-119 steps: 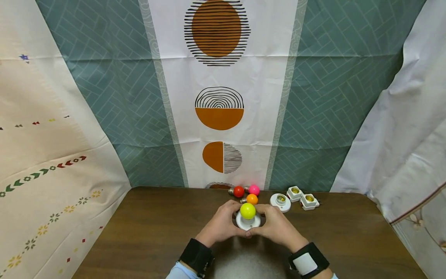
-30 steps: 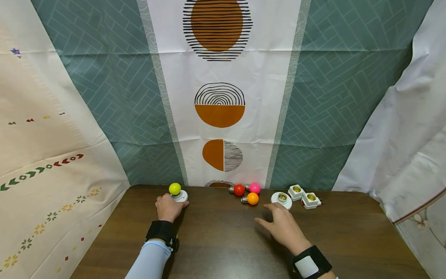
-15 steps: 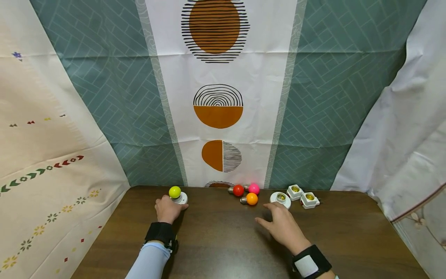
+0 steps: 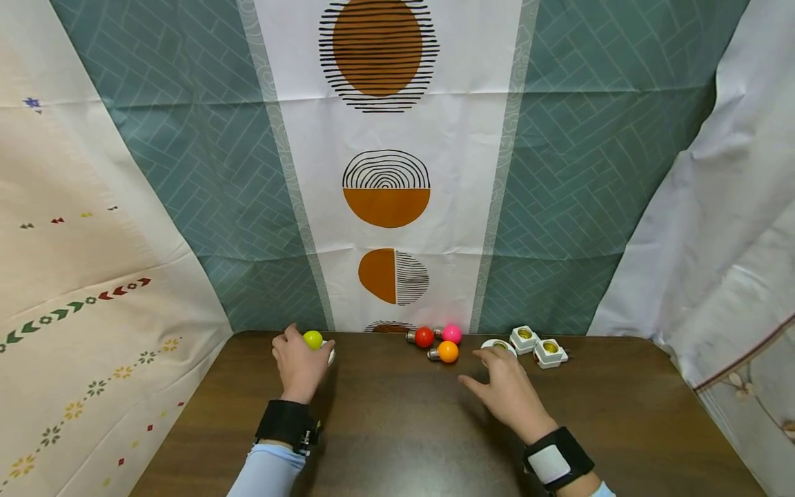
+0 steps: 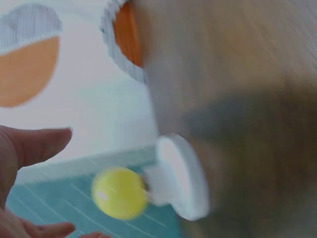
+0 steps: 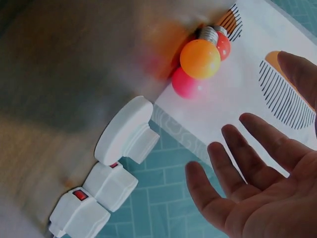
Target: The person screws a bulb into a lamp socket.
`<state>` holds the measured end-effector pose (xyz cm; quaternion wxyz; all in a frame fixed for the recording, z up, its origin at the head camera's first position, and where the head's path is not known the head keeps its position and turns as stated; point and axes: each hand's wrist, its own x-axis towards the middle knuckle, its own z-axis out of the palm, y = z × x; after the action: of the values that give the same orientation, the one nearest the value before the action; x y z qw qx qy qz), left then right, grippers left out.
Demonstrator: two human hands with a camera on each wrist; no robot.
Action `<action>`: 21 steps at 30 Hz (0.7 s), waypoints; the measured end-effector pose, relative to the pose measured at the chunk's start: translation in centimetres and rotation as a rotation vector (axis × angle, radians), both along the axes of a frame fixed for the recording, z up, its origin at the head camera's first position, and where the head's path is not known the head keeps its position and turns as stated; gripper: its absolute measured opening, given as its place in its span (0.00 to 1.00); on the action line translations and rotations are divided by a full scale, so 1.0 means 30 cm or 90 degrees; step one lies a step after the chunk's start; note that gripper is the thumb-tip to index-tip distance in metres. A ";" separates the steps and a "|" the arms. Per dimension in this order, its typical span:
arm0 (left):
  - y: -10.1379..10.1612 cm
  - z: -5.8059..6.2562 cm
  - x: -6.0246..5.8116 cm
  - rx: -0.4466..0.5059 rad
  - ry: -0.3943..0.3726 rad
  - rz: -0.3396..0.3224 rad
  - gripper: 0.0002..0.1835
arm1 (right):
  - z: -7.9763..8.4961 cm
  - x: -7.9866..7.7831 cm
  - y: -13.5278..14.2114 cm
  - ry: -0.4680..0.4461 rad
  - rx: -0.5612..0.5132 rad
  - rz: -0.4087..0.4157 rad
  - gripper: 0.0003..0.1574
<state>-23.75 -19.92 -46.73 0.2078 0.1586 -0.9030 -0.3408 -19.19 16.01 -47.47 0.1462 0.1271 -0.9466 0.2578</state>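
A yellow-green light bulb (image 5: 120, 193) stands upright in a round white lamp holder (image 5: 184, 178) at the table's back left. My left hand (image 4: 299, 364) is just over it; in the left wrist view its thumb and fingers are spread and apart from both. My right hand (image 4: 511, 395) hovers in front of a second round white lamp holder (image 6: 126, 131), with its fingers loosely extended and touching nothing; in the head view it partly hides that holder. Red (image 4: 424, 337), pink (image 4: 451, 334) and orange (image 4: 448, 351) bulbs lie grouped between the hands.
Two square white plug-in sockets (image 4: 524, 339) with red switches sit behind and right of the round holder. A patterned curtain (image 4: 397, 207) hangs at the back edge of the brown wooden table (image 4: 397, 421).
Both hands held the holder with the yellow-green bulb at the middle; the left hand took it to the back left, then let go and rose. The right hand moved slightly right.
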 end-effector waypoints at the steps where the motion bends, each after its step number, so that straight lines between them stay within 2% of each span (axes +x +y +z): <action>1: 0.016 0.013 0.004 -0.003 0.023 -0.001 0.44 | 0.002 -0.002 0.002 0.008 0.000 -0.002 0.35; 3: 0.051 0.036 0.011 -0.015 0.075 -0.014 0.41 | 0.005 -0.005 0.005 0.026 0.000 -0.010 0.35; 6: 0.111 0.060 0.028 -0.040 0.150 -0.056 0.38 | 0.006 -0.006 0.011 0.042 -0.002 -0.029 0.35; 8: 0.154 0.066 0.041 -0.058 0.188 -0.094 0.36 | 0.006 -0.008 0.013 0.046 -0.002 -0.039 0.37; 10: 0.195 0.069 0.054 -0.075 0.207 -0.130 0.35 | 0.005 -0.011 0.017 0.048 -0.001 -0.046 0.39; 14: 0.273 0.068 0.078 -0.096 0.189 -0.201 0.34 | 0.005 -0.017 0.021 0.051 -0.002 -0.048 0.44; 21: 0.380 0.044 0.124 -0.128 0.107 -0.312 0.32 | -0.001 -0.029 0.038 0.042 -0.004 -0.063 0.48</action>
<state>-20.02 -8.51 -45.41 0.2079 -0.1150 -0.9233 -0.3017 -20.07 17.16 -47.50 0.1904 0.0881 -0.9456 0.2488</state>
